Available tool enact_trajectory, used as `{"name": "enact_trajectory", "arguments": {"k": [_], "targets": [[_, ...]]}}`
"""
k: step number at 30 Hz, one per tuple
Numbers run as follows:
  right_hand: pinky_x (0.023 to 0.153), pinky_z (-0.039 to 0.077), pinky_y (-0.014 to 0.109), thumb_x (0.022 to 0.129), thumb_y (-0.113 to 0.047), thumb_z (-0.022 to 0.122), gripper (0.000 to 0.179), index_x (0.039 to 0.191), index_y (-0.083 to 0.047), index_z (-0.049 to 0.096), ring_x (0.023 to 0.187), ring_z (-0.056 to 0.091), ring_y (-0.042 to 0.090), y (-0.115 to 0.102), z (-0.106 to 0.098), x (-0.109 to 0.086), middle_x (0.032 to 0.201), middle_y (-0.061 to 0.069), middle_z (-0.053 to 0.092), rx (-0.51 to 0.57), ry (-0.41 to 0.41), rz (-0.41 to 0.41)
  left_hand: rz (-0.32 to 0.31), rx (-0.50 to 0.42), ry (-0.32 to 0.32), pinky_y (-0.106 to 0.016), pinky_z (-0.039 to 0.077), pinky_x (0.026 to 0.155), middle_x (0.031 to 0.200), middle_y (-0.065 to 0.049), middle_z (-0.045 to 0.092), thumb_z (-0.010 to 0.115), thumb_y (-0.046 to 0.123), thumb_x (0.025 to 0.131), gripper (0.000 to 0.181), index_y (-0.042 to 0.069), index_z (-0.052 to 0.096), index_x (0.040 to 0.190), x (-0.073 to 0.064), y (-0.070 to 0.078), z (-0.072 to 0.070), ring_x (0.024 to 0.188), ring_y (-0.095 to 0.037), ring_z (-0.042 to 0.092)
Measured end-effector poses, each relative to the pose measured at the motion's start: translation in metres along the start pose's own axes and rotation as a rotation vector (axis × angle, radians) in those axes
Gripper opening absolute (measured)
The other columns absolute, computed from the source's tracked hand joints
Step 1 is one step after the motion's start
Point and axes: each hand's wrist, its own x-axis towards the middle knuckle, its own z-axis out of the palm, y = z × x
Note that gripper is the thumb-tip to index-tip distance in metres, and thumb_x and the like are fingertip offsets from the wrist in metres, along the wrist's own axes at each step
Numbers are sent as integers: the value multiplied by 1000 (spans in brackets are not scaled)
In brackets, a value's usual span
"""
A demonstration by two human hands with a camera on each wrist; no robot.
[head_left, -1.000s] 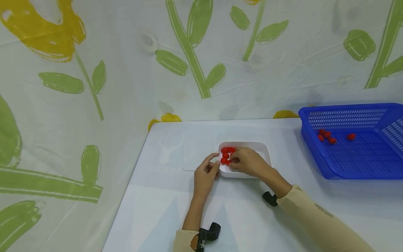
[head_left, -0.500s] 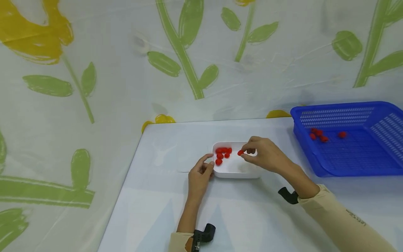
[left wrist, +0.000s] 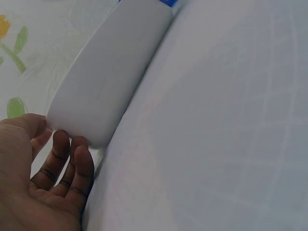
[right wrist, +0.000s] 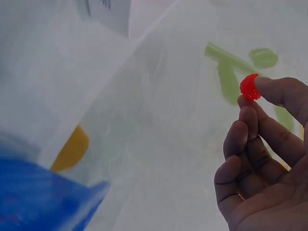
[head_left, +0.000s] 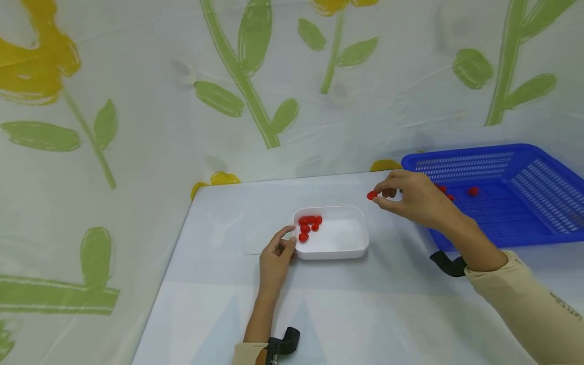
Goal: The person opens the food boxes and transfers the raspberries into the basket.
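Observation:
My right hand point(head_left: 420, 200) pinches a red raspberry point(right wrist: 250, 87) between thumb and forefinger, above the table between the white box and the blue basket; its other fingers are bent and hold nothing. My left hand point(head_left: 274, 261) rests its fingertips against the left end of the white box point(head_left: 335, 253), at the rim and outer wall, without visibly gripping it. Inside the box, several raspberries point(head_left: 304, 229) lie together at the left end. In the left wrist view, the left hand point(left wrist: 53, 178) has its fingers loosely bent against the box's end wall point(left wrist: 91, 82).
A blue perforated basket point(head_left: 515, 238) stands at the right, partly behind the right hand, with a few red raspberries point(head_left: 473, 191) in it. A thin clear flat piece point(head_left: 255, 238) lies left of the box. A flower-printed sheet point(head_left: 150, 167) hangs behind the table point(head_left: 228, 304).
The right hand has lifted a raspberry out of the white box and carried it right and up, towards the blue basket. The left hand stays at the box's end. The head view has shifted rightward.

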Motion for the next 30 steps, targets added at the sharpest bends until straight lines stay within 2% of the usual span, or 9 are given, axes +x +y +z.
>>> {"name": "enact_trajectory", "arguments": {"k": [6, 11, 14, 20, 25, 30], "targets": [[51, 42, 24, 77, -17, 73, 11, 89, -16, 72, 66, 48, 13, 22, -27, -6, 82, -2, 56, -51, 59, 46, 15, 7, 9, -31, 53, 61, 79, -5, 58, 60, 39, 87, 27, 37, 60, 113, 2, -11, 2, 67, -23, 58], [49, 43, 27, 80, -31, 70, 24, 93, -11, 70, 64, 52, 18, 39, -48, -12, 89, 4, 58, -41, 49, 172, 3, 12, 4, -34, 53, 63, 81, -6, 58, 60, 40, 87, 28, 36, 60, 115, 3, -11, 2, 68, -25, 58], [50, 42, 29, 81, -40, 67, 34, 95, -9, 69, 66, 52, 20, 50, -56, -12, 89, 6, 58, -60, 52, 205, -17, 16, -5, -37, 53, 64, 82, -9, 58, 60, 33, 88, 29, 30, 61, 117, 1, -3, 1, 70, -29, 58], [51, 38, 28, 81, -42, 67, 34, 95, -11, 71, 72, 50, 19, 80, -66, -15, 86, 3, 59, -145, 96, 207, -26, 21, -26, -37, 53, 64, 82, -13, 57, 59, 23, 90, 29, 20, 60, 119, -10, 23, 1, 72, -36, 57], [51, 37, 30, 83, -44, 63, 41, 100, -7, 70, 71, 49, 20, 104, -70, -18, 88, 6, 58, -170, 45, 242, -21, 21, -29, -39, 53, 64, 82, -14, 58, 59, 24, 90, 29, 21, 61, 119, -11, 24, 3, 72, -37, 57], [55, 37, 33, 83, -44, 62, 44, 101, -4, 69, 74, 50, 22, 120, -67, -10, 88, 9, 59, -175, -10, 237, -22, 31, -10, -39, 53, 65, 81, -10, 57, 59, 24, 90, 28, 22, 61, 119, -10, 24, 1, 72, -35, 57]]}}
